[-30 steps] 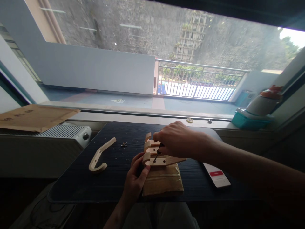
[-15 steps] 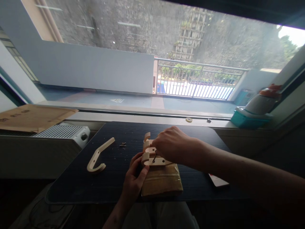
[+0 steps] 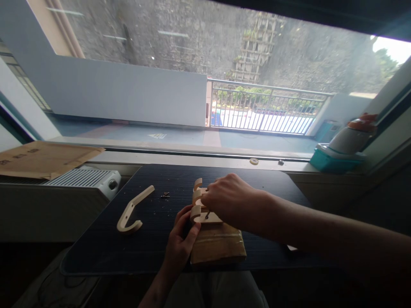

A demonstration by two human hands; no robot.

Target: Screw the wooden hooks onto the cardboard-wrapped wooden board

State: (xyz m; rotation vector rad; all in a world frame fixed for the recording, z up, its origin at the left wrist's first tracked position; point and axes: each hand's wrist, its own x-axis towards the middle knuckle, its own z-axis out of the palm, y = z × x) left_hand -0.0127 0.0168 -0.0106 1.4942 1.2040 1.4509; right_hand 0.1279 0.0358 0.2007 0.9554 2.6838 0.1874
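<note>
Right hand (image 3: 228,197), screwdriver (image 3: 207,214) mostly hidden, front hook (image 3: 213,218) part-covered

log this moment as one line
left hand: holding nearest hook | right hand: holding screwdriver, tip at nearest hook | table: loose hook, small metal pieces

- The tabletop (image 3: 105,252) is dark and finely grained, with rounded corners.
- On its left part lies a pale wooden hook (image 3: 130,208), curled end towards the near edge, straight end pointing away, with holes along its length.
- Just right of the straight end sits a small pile of screws (image 3: 165,195).
- Pale specks (image 3: 154,213) are scattered around hook and screws.
- Near the middle of the front edge rests a brown, tape-wrapped box (image 3: 218,246).
- Towards the right is a phone (image 3: 292,248), mostly hidden.
</note>
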